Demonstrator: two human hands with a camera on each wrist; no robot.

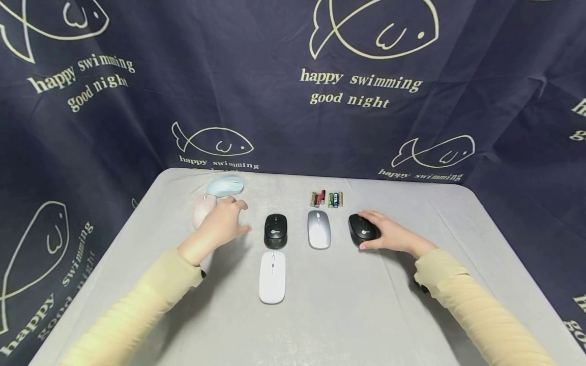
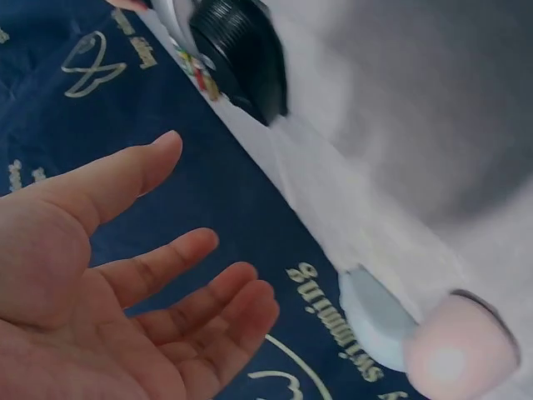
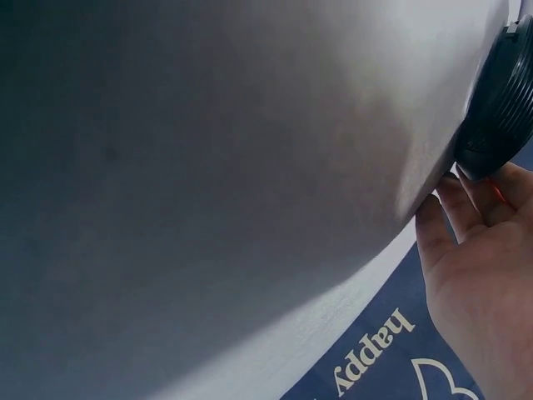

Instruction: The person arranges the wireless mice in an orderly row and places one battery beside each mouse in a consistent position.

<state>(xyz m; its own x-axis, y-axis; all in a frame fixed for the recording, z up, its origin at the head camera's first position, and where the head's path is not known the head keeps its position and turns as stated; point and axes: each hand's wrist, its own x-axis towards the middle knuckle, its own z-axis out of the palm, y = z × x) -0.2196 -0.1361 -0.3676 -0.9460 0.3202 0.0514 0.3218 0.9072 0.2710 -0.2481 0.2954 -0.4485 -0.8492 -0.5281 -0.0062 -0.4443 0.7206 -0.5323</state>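
From the head camera: on a grey table [image 1: 334,310], at right, a black mouse [image 1: 360,228] clamped between thumb and fingers of the right hand [image 1: 389,234]. At left, the left hand [image 1: 222,223], thumb and fingers apart and lightly bent, nothing in its grasp, partly covering a pink mouse [image 1: 203,209]. Just behind, a pale blue mouse [image 1: 226,186]. In the middle, a second black mouse [image 1: 275,231], with a white mouse [image 1: 272,279] just in front. Between the two black mice, a silver mouse [image 1: 319,231], and behind it two small clusters of batteries [image 1: 336,200]. Beyond the table, a dark blue curtain [image 1: 316,137] with white fish outlines and lettering.

From the left wrist: palm in sight, thumb well clear of the loosely curved fingers, all of them apart from the mice. At lower right, the pink mouse, overlapping the pale blue mouse; at top, the second black mouse, near the silver mouse and batteries.

From the right wrist: at the right edge, the black mouse, partly cut off, fingers at its lower end. Cannot tell whether lifted or resting on the table. Elsewhere, the table in shadow, and curtain.
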